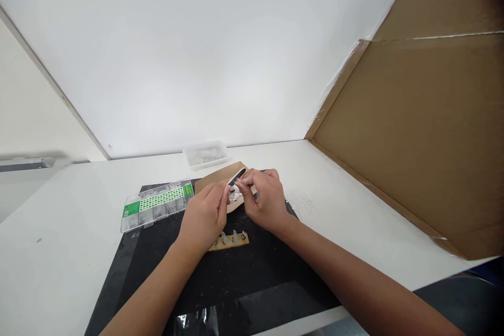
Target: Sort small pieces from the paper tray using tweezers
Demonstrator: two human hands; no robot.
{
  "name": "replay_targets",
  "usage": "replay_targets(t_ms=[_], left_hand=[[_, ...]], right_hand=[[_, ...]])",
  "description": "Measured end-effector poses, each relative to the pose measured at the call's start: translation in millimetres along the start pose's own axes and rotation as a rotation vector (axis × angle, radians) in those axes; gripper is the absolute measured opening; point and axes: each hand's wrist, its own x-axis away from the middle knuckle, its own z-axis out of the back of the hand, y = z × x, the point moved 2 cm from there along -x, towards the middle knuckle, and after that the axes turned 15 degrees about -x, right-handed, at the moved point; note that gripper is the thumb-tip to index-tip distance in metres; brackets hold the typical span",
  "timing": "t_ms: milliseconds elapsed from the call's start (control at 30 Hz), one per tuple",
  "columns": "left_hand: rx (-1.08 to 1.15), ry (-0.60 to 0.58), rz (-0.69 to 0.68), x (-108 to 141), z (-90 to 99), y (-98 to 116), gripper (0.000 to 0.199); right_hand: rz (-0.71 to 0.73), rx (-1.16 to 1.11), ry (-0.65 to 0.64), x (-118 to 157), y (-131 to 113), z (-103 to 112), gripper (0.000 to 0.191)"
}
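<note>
A slim nail file (237, 176), dark on its face with a pale edge, slants upward between my two hands. My left hand (205, 215) is closed, with thumb and forefinger pinching the file's lower end. My right hand (263, 197) is closed in a pinch right beside the file; what its fingertips hold is too small to make out. Below the hands lies a brown paper sheet (214, 177) with a crumpled silvery-white piece (235, 194) on it. Nearer to me, a narrow yellowish strip (236, 241) bears several upright clear nail tips (235, 235), partly hidden by my left hand.
A black mat (236, 283) covers the front of the white table (43, 257). To the left lies a clear compartment case (157, 203) with a green label. A translucent tray (207, 156) stands at the back. Cardboard panels (425, 131) wall the right side.
</note>
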Motion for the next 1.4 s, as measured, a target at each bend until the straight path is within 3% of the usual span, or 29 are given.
replay_targets(t_ms=[333,467,567,667,867,1100,1400], left_hand=[[-0.422,0.047,-0.005,3,-11.7,-21,0.032],[-0.470,0.022,-0.055,2,-11.9,-24,0.032],[-0.448,0.065,-0.067,2,-10.5,-25,0.022],[-0.309,0.091,-0.058,1,-8.7,-21,0.018],[0.176,0.077,0.037,0,-5.8,-5,0.025],[0.437,-0.015,0.185,1,-6.3,-3,0.024],[0.714,-0.077,0.260,1,-9.9,-3,0.016]], right_hand=[[-0.174,-0.133,0.072,5,9,9,0.011],[-0.171,-0.139,0.084,5,10,11,0.010],[-0.153,-0.127,0.095,5,12,12,0.009],[-0.135,-0.119,0.101,6,14,12,0.009],[-0.077,-0.132,0.077,8,16,14,0.011],[-0.001,-0.163,0.021,10,16,15,0.014],[-0.148,-0.368,-0.019,11,7,15,0.021]])
